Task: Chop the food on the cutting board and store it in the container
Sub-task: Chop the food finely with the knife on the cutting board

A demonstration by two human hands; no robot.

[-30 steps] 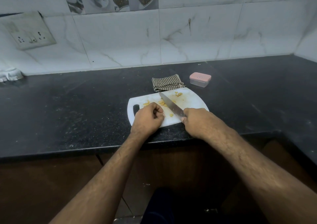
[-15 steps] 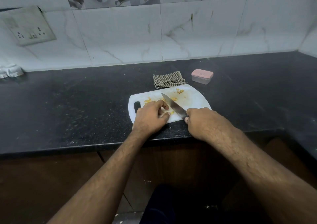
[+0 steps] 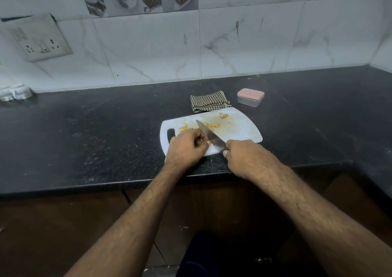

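Left hand curled, grip pinching a small yellow food piece on the white plastic cutting board on the black stone desk. Steel-bladed knife clamped in right hand. Chopped yellow bits mid-board. Lidded pink-topped clear container behind, right.

On the white cutting board, the right hand holds a knife beside the curled left hand, near yellow food pieces.
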